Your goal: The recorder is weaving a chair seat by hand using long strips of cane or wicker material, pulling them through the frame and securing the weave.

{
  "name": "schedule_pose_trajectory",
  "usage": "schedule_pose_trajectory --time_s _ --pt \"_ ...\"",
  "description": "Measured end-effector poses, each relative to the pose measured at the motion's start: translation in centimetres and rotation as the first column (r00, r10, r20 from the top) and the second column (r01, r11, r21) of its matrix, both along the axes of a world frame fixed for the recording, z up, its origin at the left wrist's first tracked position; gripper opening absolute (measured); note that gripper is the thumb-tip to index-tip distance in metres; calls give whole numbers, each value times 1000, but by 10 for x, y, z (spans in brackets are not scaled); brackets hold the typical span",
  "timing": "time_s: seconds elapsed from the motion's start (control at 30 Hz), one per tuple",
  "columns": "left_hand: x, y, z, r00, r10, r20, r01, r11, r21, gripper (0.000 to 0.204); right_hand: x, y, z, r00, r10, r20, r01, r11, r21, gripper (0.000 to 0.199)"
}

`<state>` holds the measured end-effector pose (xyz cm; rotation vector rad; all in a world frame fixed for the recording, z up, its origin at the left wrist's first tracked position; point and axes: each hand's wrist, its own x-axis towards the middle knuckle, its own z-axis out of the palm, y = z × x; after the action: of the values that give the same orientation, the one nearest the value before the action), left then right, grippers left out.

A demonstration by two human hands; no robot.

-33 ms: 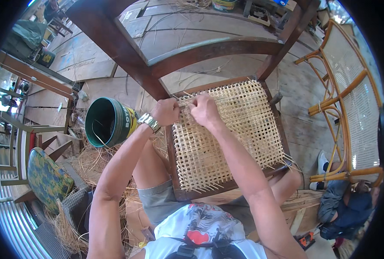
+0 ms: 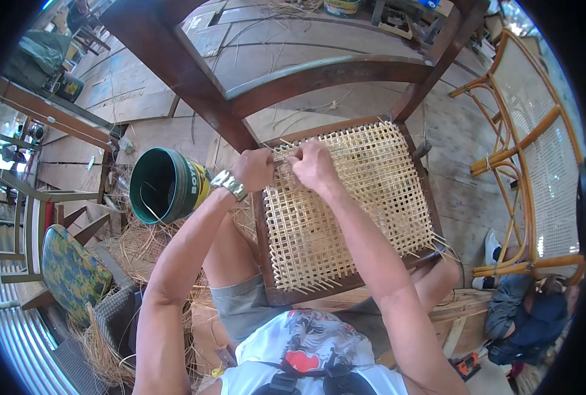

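A woven cane seat (image 2: 346, 227) fills the dark wooden frame of a chair (image 2: 329, 74) in front of me. Loose strand ends stick out along its near edge and corners. At the far left corner of the seat, my left hand (image 2: 255, 169) is closed, its fingers pinched around a thin cane strand by the frame. Just right of it, my right hand (image 2: 314, 164) pinches at the weave, fingers curled down onto a strand. A small gap lies between the two hands. My fingertips are partly hidden by the knuckles.
A green bucket (image 2: 158, 187) stands left of the chair, near scattered cane scraps (image 2: 145, 253). Farther left is a chair with a patterned cushion (image 2: 76, 273). A rattan bench (image 2: 536, 145) stands at the right, with another person (image 2: 527, 316) near its lower end.
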<state>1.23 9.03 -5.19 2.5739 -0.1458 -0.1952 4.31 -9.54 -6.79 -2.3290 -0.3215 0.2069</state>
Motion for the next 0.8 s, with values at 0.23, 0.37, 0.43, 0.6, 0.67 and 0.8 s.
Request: schedule_pose_trajectory --time_s 0.23,0.37,0.43,0.6,0.67,0.8 --pt "-5 -37 27 996 -88 29 71 926 370 13 15 -1 13 974 25 -225 -22 1000 18 19" --pt "-6 -26 24 997 -70 -31 76 955 287 13 19 0 2 981 23 -194 -36 997 -63 17" --pt "-3 -16 14 998 -59 -17 61 974 220 15 17 3 2 997 35 -67 -44 991 -128 17" --pt "4 -6 2 999 -7 -34 15 970 242 19 3 16 -9 995 -11 101 27 987 -158 17" --pt "8 -6 -2 997 10 -79 11 967 255 22 -6 8 4 996 2 91 9 993 -117 17" --pt "7 -6 11 986 59 -155 -16 964 267 36 -23 2 12 993 71 97 -71 997 -1 20"
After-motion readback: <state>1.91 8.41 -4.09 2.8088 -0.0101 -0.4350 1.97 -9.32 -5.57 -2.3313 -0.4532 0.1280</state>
